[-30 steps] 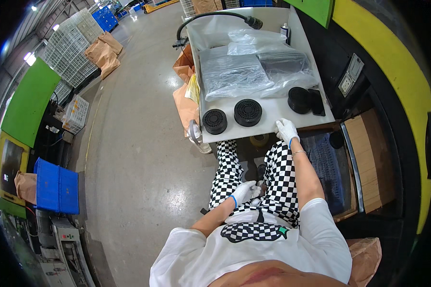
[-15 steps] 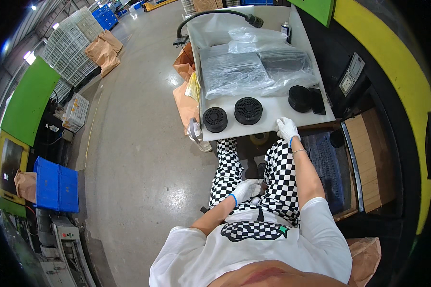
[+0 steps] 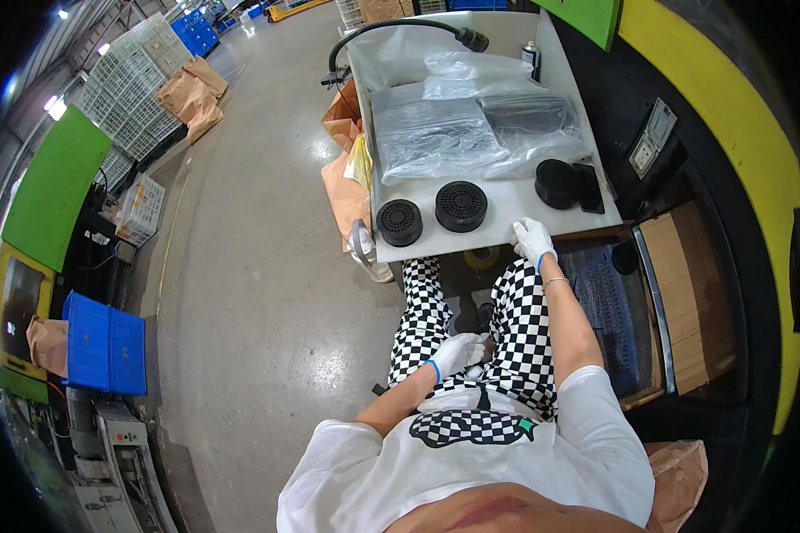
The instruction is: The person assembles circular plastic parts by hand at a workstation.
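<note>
Gloved, both hands sit apart: the right hand (image 3: 532, 240) rests on the near edge of the white counter (image 3: 507, 206), fingers curled, whether gripping anything I cannot tell. The left hand (image 3: 458, 354) lies loosely closed on the checkered lap, its palm hidden. Two round black grilles (image 3: 460, 206) lie on the counter left of the right hand, untouched. Behind them, plastic bags (image 3: 436, 138) blur their dark contents.

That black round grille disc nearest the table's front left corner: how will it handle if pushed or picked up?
The disc lies flat on the white table, so it would probably slide, not roll. It looks like rigid moulded plastic, likely light and stiff. Near the edge, a push could drop it.
</note>
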Tool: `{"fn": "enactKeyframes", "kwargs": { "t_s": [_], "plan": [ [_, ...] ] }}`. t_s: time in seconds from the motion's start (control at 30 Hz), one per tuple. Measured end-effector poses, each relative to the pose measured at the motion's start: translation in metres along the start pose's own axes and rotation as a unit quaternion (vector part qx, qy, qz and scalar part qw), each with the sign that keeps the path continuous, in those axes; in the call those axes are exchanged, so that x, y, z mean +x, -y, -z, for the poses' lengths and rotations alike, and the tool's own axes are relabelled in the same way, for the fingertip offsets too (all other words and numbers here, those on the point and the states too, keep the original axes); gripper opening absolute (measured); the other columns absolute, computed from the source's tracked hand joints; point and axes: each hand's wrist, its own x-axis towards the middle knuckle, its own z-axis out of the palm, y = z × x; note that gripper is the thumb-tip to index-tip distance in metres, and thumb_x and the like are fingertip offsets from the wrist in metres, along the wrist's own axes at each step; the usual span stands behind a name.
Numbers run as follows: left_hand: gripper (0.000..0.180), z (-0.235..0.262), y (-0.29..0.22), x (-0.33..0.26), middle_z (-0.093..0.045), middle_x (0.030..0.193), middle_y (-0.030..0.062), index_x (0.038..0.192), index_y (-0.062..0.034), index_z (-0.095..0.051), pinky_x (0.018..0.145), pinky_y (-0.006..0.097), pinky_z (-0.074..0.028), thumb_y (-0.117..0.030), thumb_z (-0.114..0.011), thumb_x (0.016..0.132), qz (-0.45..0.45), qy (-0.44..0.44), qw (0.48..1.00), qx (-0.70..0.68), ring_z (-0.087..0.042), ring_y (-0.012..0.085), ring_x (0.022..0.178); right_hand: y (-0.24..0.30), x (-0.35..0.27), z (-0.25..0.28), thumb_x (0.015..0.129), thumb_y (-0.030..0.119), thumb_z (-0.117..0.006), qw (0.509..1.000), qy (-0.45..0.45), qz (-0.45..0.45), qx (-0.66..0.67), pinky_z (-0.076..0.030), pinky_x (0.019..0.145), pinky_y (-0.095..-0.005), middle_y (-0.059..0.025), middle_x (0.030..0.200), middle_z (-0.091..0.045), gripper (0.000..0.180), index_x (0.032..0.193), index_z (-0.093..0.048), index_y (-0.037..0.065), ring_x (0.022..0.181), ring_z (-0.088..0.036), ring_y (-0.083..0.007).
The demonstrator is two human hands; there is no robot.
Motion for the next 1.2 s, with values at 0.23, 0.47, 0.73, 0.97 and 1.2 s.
{"fn": "enactKeyframes", "kwargs": {
  "t_s": [0.23,0.47,0.73,0.97,1.2],
  "plan": [
    [0.024,-0.006,-0.006,-0.006,-0.062,0.098,0.0084,0.108,-0.0030,-0.058,0.079,0.032,-0.051,-0.022,-0.051,0.096,0.002,0.012,1.000,0.002,-0.059,0.0193,0.087,0.001,0.000,0.000,0.095,0.024,-0.050,1.000,0.003,-0.006,-0.003,-0.045,0.049,-0.0314,-0.0082,0.070,-0.064,0.026,0.103,-0.062,0.003,0.052,-0.057,-0.0157],
    [0.026,-0.010,-0.009,-0.008,-0.062,0.099,0.0080,0.109,-0.0025,-0.057,0.080,0.032,-0.051,-0.024,-0.051,0.096,-0.003,-0.009,1.000,0.027,-0.059,0.0193,0.087,0.000,0.004,-0.001,0.096,0.022,-0.050,1.000,0.003,0.000,0.019,-0.039,0.041,-0.0276,-0.0059,0.066,-0.060,0.021,0.100,-0.060,0.004,0.046,-0.050,-0.0120],
    [0.026,-0.004,0.003,-0.005,-0.063,0.098,0.0089,0.108,-0.0023,-0.058,0.079,0.032,-0.051,-0.024,-0.051,0.096,-0.005,0.014,1.000,0.001,-0.060,0.0196,0.087,-0.017,0.006,-0.003,0.096,0.022,-0.049,1.000,-0.002,0.012,0.000,-0.039,0.041,-0.0277,-0.0061,0.068,-0.059,0.021,0.100,-0.061,0.005,0.047,-0.050,-0.0121],
    [0.020,0.013,0.002,0.004,-0.064,0.088,0.0094,0.097,-0.0027,-0.061,0.078,0.034,-0.051,-0.021,-0.055,0.093,-0.006,0.060,0.995,-0.074,-0.061,0.0228,0.083,0.006,-0.009,-0.001,0.090,0.033,-0.051,0.986,-0.034,0.095,-0.129,-0.048,0.078,-0.0449,-0.0230,0.095,-0.065,0.036,0.097,-0.061,0.000,0.085,-0.062,-0.0380],
    [0.020,0.007,-0.007,0.008,-0.060,0.096,0.0155,0.098,-0.0014,-0.055,0.076,0.036,-0.051,-0.021,-0.053,0.095,-0.003,-0.013,1.000,-0.014,-0.058,0.0252,0.079,0.019,-0.013,0.008,0.089,0.035,-0.047,0.985,-0.074,0.079,-0.134,-0.053,0.067,-0.0443,-0.0157,0.074,-0.065,0.033,0.089,-0.062,0.006,0.066,-0.064,-0.0313]
  ]
}}
